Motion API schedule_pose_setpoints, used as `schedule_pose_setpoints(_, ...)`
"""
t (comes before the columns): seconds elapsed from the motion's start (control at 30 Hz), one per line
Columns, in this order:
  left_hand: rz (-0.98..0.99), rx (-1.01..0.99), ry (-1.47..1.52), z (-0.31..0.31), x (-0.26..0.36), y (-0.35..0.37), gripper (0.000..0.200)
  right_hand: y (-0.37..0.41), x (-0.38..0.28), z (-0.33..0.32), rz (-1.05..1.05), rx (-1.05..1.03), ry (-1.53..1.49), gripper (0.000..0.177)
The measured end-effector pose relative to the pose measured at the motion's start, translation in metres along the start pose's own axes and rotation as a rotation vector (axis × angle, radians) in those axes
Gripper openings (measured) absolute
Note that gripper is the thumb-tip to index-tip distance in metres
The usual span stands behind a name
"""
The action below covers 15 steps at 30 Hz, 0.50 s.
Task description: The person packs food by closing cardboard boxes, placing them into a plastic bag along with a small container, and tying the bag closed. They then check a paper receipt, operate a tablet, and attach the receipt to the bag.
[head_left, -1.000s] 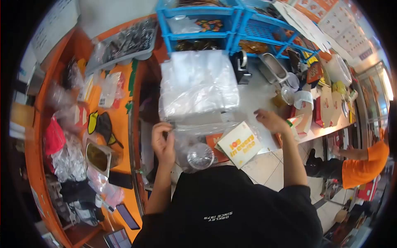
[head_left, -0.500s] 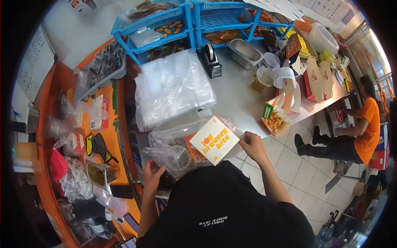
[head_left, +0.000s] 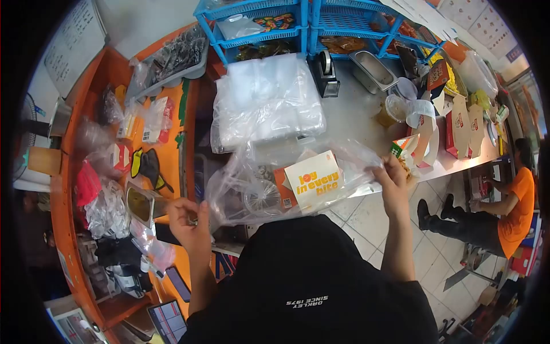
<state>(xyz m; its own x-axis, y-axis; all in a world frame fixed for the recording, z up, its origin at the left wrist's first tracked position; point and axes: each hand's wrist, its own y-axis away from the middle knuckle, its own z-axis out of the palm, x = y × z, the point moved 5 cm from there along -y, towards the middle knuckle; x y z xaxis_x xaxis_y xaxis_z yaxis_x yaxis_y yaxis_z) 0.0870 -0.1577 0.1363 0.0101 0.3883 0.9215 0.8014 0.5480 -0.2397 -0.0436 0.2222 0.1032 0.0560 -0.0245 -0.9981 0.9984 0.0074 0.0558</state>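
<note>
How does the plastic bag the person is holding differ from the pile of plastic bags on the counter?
The held bag is stretched between the left hand and right hand; the pile lies flat on the counter. The held bag has a printed box and a clear round lid inside; the pile looks empty. The held bag is see-through; the stacked pile looks cloudy white. Both are thin plastic.
</note>
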Motion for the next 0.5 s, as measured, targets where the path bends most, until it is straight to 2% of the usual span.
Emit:
schedule_pose_setpoints(0.03,0.199,0.13,-0.174,0.004,0.025,-0.001,0.024,-0.002,0.002,0.005,0.06,-0.003,-0.136,0.016)
schedule_pose_setpoints(0.07,0.203,0.134,-0.17,0.013,0.041,-0.002,0.024,-0.002,-0.006,0.003,-0.079,-0.023,-0.122,0.019)
schedule_pose_setpoints(0.1,0.424,0.096,-0.185,0.025,0.065,0.002,0.028,-0.001,-0.013,0.002,-0.08,-0.026,-0.121,0.019)
schedule_pose_setpoints(0.13,0.644,0.053,-0.201,0.039,0.085,0.009,0.032,0.002,-0.03,-0.002,-0.175,0.043,-0.17,0.02)
schedule_pose_setpoints(0.2,0.601,-0.521,-0.153,0.094,0.095,0.01,0.037,0.003,-0.053,-0.003,-0.304,0.141,-0.274,0.023)
schedule_pose_setpoints(0.23,0.607,-0.618,-0.193,0.129,0.083,0.013,0.04,0.002,-0.056,-0.003,-0.308,0.146,-0.276,0.023)
schedule_pose_setpoints(0.27,0.615,-0.716,-0.232,0.157,0.065,0.018,0.043,0.0,-0.058,0.001,-0.301,0.053,-0.316,0.024)
schedule_pose_setpoints(0.3,0.627,-0.72,-0.229,0.162,0.061,0.02,0.043,0.001,-0.061,0.005,-0.296,-0.039,-0.356,0.025)
schedule_pose_setpoints(0.37,0.682,-0.738,-0.478,0.174,0.055,0.023,0.046,0.007,-0.079,0.005,-0.335,-0.023,-0.392,0.026)
schedule_pose_setpoints(0.4,0.657,-0.688,-0.439,0.158,0.064,0.015,0.057,0.01,-0.09,0.005,-0.352,-0.04,-0.383,0.027)
schedule_pose_setpoints(0.47,0.576,-0.324,-0.529,0.112,0.092,-0.001,0.067,0.009,-0.093,0.005,-0.354,-0.127,-0.378,0.03)
schedule_pose_setpoints(0.5,0.586,-0.33,-0.532,0.101,0.088,-0.002,0.067,0.007,-0.092,0.006,-0.359,-0.118,-0.386,0.03)
